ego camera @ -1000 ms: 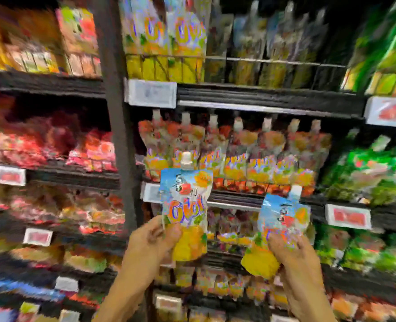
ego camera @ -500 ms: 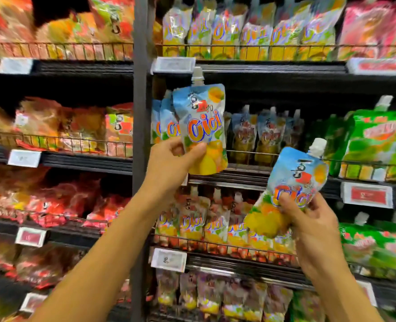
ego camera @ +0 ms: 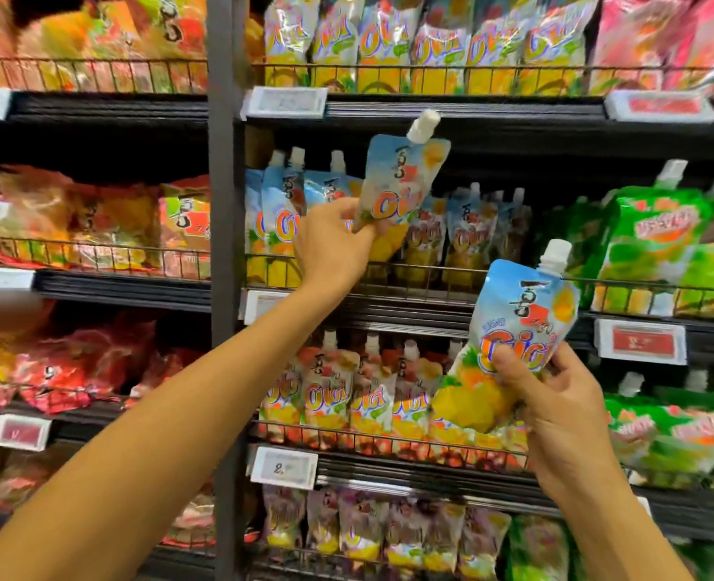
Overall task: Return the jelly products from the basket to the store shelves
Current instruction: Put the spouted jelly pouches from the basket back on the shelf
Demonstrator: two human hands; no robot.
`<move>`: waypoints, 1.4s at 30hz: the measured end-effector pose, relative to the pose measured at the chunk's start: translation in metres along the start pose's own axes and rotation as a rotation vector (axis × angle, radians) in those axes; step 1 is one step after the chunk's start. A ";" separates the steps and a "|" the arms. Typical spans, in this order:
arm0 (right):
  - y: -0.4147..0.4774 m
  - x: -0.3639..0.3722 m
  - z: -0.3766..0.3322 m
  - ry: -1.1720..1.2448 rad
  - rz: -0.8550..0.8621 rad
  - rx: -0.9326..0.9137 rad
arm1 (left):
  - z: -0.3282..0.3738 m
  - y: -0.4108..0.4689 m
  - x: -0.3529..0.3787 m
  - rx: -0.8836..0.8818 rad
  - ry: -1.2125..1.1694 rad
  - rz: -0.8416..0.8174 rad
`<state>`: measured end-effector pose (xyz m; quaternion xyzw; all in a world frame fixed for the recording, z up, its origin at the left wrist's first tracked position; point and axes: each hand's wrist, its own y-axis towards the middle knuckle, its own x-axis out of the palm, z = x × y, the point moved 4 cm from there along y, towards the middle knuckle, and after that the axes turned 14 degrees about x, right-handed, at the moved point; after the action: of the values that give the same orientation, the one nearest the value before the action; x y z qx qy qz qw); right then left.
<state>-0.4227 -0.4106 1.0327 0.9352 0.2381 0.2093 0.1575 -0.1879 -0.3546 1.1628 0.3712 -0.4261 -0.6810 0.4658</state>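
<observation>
Two jelly pouches, one in each of my hands, in front of stocked store shelves. My left hand (ego camera: 330, 245) is stretched up and forward, thumb and fingers pinching the raised pouch (ego camera: 403, 186) at its lower left edge. It tilts right, white cap uppermost, just in front of a row of matching blue pouches (ego camera: 286, 220) standing behind a wire rail (ego camera: 439, 273) on the middle shelf. My right hand (ego camera: 556, 417) is lower and nearer to me, fingers curled round the yellow bottom half of the second pouch (ego camera: 523, 316). This one also leans right, well apart from the first and in front of the shelf below. I judge both to be light, soft and squashy, with glossy film that could slip. The stiffer side seams and the spout neck look like the surest holds, and a hard squeeze on the belly seems unwise. The basket is out of view.
</observation>
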 end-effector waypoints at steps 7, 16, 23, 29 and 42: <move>0.004 -0.004 -0.009 -0.002 0.006 -0.013 | 0.002 0.008 -0.002 0.059 0.132 -0.016; 0.005 0.011 -0.015 -0.011 -0.035 -0.016 | -0.004 -0.002 0.004 0.080 0.321 -0.154; 0.007 0.011 -0.023 0.006 -0.036 -0.050 | 0.002 -0.001 0.002 0.078 0.464 -0.222; 0.006 0.010 -0.025 0.026 -0.028 -0.037 | -0.001 0.003 -0.009 0.112 0.501 -0.173; 0.089 0.054 -0.092 -0.114 0.033 -0.357 | 0.009 -0.009 -0.014 0.106 0.434 -0.144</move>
<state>-0.3886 -0.4397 1.1641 0.9065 0.1728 0.1976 0.3307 -0.1946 -0.3376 1.1591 0.5626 -0.3235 -0.5932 0.4765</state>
